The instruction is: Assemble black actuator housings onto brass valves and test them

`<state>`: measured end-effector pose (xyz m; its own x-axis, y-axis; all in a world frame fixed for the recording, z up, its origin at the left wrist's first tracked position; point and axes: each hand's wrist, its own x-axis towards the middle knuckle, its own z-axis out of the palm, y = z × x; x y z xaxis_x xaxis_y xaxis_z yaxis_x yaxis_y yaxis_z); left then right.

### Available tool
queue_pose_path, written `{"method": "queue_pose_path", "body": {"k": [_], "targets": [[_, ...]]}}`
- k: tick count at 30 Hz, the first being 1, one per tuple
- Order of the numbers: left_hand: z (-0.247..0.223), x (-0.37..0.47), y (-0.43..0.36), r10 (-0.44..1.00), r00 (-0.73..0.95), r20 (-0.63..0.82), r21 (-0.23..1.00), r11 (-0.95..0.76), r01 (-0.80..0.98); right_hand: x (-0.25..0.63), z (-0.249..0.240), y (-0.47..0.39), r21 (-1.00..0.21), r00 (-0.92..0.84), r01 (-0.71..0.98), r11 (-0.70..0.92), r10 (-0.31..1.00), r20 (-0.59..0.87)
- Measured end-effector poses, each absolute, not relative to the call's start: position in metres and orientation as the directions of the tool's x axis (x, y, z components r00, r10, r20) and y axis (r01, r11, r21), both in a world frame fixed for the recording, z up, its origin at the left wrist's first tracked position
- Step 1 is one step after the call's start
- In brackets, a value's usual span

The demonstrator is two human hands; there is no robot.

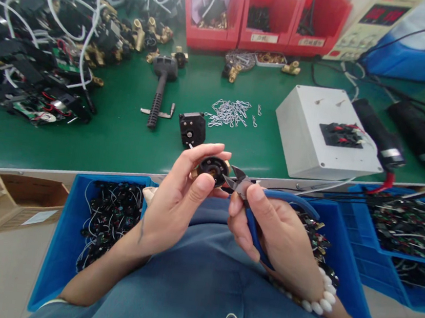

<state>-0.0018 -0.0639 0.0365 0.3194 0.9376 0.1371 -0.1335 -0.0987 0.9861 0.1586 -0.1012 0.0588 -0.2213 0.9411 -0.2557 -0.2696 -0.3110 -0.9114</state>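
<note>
My left hand [180,196] grips a round black fitting with brass ends [213,168], its open face turned up between thumb and fingers. In my right hand [274,223] are blue-handled cutting pliers [238,182]. Their jaws are spread, and the tips are at the right edge of the fitting; whether they touch it I cannot tell. Just beyond my left fingers a black square module [192,128] lies on the green bench. Behind it is a loose pile of silver hairpin clips [229,113], with two clips set apart on the right.
A black T-handled tool [161,88] and a grey box with sockets [327,134] flank the clips. Tangled wired assemblies [49,67] cover the left. Red bins [213,25] line the back. Blue crates [55,243] stand below the bench edge, beside a cardboard box [33,194].
</note>
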Motion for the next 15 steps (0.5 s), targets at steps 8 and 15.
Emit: {"method": "queue_pose_path", "body": {"k": [8, 15], "targets": [[0.0307, -0.0039, -0.0622, 0.884, 0.235, 0.403, 0.878, -0.446, 0.172, 0.1564, 0.0649, -0.1019, -0.882, -0.25, -0.238, -0.408, 0.903, -0.35], [0.0351, -0.0062, -0.0603, 0.826, 0.24, 0.511, 0.781, -0.562, 0.273, 0.1562, 0.0664, -0.1056, -0.891, -0.246, -0.199, -0.407, 0.901, -0.357]]}}
